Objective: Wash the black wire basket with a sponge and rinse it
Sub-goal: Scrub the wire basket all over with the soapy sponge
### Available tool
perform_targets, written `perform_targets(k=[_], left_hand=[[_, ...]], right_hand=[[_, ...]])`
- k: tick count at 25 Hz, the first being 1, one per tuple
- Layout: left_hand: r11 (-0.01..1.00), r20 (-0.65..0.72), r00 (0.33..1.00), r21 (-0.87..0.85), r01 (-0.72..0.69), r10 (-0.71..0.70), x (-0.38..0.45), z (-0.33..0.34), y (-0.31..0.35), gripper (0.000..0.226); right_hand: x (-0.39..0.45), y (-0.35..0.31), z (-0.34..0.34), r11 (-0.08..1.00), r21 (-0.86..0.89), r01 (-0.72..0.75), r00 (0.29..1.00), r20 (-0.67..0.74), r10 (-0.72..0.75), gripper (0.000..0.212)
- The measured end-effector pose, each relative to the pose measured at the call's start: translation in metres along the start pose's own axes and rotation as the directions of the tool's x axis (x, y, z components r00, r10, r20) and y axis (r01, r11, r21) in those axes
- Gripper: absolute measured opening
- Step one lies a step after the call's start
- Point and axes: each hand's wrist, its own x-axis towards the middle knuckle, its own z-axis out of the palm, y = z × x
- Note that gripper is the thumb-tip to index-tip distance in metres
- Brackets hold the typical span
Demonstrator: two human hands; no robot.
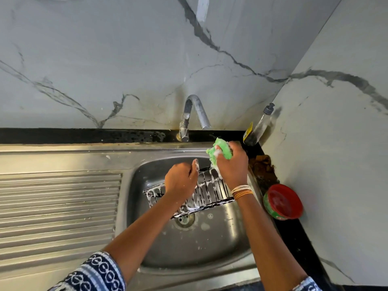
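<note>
Grey-veined marble walls back a ribbed stainless steel sink (63, 160). Over its bowl the left hand (180, 181) grips the soapy black wire basket (210, 191), whose long axis runs left to right. At the basket's far right end, the right hand (232, 164) clutches a foamy green sponge (221, 151), below the dry chrome tap (194, 114).

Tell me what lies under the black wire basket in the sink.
Under the black wire basket, held above the sink by the left hand, lie the drain and foam blobs. The basket's lower edge covers part of the drain.
</note>
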Motion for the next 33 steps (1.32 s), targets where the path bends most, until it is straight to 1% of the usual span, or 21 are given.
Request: perform_targets(k=[3, 5, 7, 9, 10, 11, 12, 13, 14, 16, 18, 19, 20, 21, 23, 25, 26, 27, 29, 31, 33], left_hand=[[0.999, -0.027, 0.999, 0.018, -0.045, 0.046, -0.001, 0.001, 0.009, 0.064], [1.000, -0.054, 0.999, -0.014, -0.005, 0.004, -0.002, 0.001, 0.005, 0.064], [0.992, -0.070, 0.995, -0.112, 0.057, -0.066, -0.003, -0.002, -0.002, 0.062], [0.978, -0.106, 0.986, -0.176, 0.110, -0.130, -0.001, -0.004, -0.006, 0.060], [0.977, -0.124, 0.982, -0.174, 0.123, -0.145, 0.000, -0.004, -0.006, 0.059], [0.979, -0.134, 0.980, -0.160, 0.128, -0.150, 0.000, -0.002, -0.005, 0.058], [0.981, -0.137, 0.979, -0.142, 0.135, -0.154, 0.000, 0.000, -0.004, 0.059], [0.980, -0.137, 0.976, -0.128, 0.152, -0.169, 0.001, 0.002, -0.005, 0.059], [0.976, -0.133, 0.972, -0.125, 0.180, -0.196, 0.003, 0.003, -0.007, 0.060], [0.963, -0.111, 0.964, -0.149, 0.223, -0.241, 0.008, 0.002, -0.011, 0.059], [0.968, -0.105, 0.969, -0.136, 0.210, -0.225, 0.009, -0.002, -0.013, 0.059], [0.976, -0.110, 0.972, -0.100, 0.195, -0.206, 0.008, -0.003, -0.012, 0.059], [0.981, -0.114, 0.975, -0.058, 0.184, -0.190, 0.006, -0.002, -0.009, 0.060], [0.984, -0.115, 0.977, -0.026, 0.175, -0.177, 0.005, 0.000, -0.006, 0.062], [0.985, -0.111, 0.979, 0.007, 0.172, -0.170, 0.005, 0.002, -0.002, 0.064], [0.981, -0.108, 0.975, -0.017, 0.192, -0.193, 0.010, 0.001, -0.001, 0.066], [0.978, -0.104, 0.973, -0.033, 0.204, -0.207, 0.013, 0.000, -0.003, 0.067], [0.975, -0.102, 0.970, -0.047, 0.216, -0.219, 0.015, -0.001, -0.005, 0.066], [0.973, -0.089, 0.970, -0.053, 0.223, -0.227, 0.017, -0.002, -0.009, 0.064], [0.976, -0.054, 0.975, -0.045, 0.214, -0.216, 0.017, -0.003, -0.012, 0.066], [0.976, -0.008, 0.978, -0.052, 0.210, -0.211, 0.017, -0.004, -0.014, 0.066]], right_hand=[[-0.002, -0.005, 0.007, 0.998, 0.060, -0.025, 1.000, -0.006, 0.025, 0.007], [-0.001, -0.001, 0.007, 0.998, 0.053, -0.014, 1.000, -0.016, 0.015, 0.012], [0.003, 0.015, 0.001, 0.999, -0.047, 0.001, 0.999, -0.037, -0.003, 0.022], [0.002, 0.034, -0.005, 0.982, -0.186, 0.021, 1.000, -0.008, -0.023, 0.030], [-0.001, 0.038, -0.007, 0.985, -0.169, 0.011, 1.000, 0.005, -0.010, 0.026], [-0.007, 0.033, -0.008, 0.995, -0.098, -0.013, 1.000, 0.027, 0.015, 0.019], [-0.014, 0.025, -0.006, 0.999, -0.029, -0.018, 0.998, 0.056, 0.020, 0.020], [-0.023, 0.016, -0.005, 1.000, 0.023, 0.002, 0.997, 0.082, -0.004, 0.028], [-0.033, 0.009, -0.005, 0.997, 0.047, 0.053, 0.992, 0.113, -0.058, 0.037], [-0.056, 0.008, -0.010, 0.976, 0.052, 0.211, 0.960, 0.179, -0.216, 0.056], [-0.071, 0.025, -0.015, 0.926, -0.008, 0.376, 0.908, 0.203, -0.367, 0.065], [-0.074, 0.033, -0.016, 0.907, -0.048, 0.418, 0.894, 0.202, -0.401, 0.067], [-0.074, 0.038, -0.015, 0.906, -0.075, 0.417, 0.898, 0.191, -0.397, 0.069], [-0.073, 0.039, -0.012, 0.915, -0.097, 0.392, 0.913, 0.165, -0.374, 0.070], [-0.070, 0.028, -0.002, 0.922, -0.157, 0.355, 0.935, 0.059, -0.350, 0.066], [-0.074, 0.019, 0.003, 0.884, -0.258, 0.390, 0.915, -0.002, -0.404, 0.055], [-0.078, 0.020, 0.003, 0.844, -0.306, 0.441, 0.890, 0.029, -0.455, 0.052], [-0.085, 0.023, 0.002, 0.795, -0.346, 0.498, 0.862, 0.093, -0.499, 0.052], [-0.098, 0.032, -0.003, 0.724, -0.388, 0.570, 0.818, 0.189, -0.543, 0.052], [-0.100, 0.042, -0.011, 0.705, -0.357, 0.613, 0.787, 0.200, -0.583, 0.052], [-0.097, 0.049, -0.020, 0.684, -0.291, 0.669, 0.739, 0.169, -0.652, 0.054]])
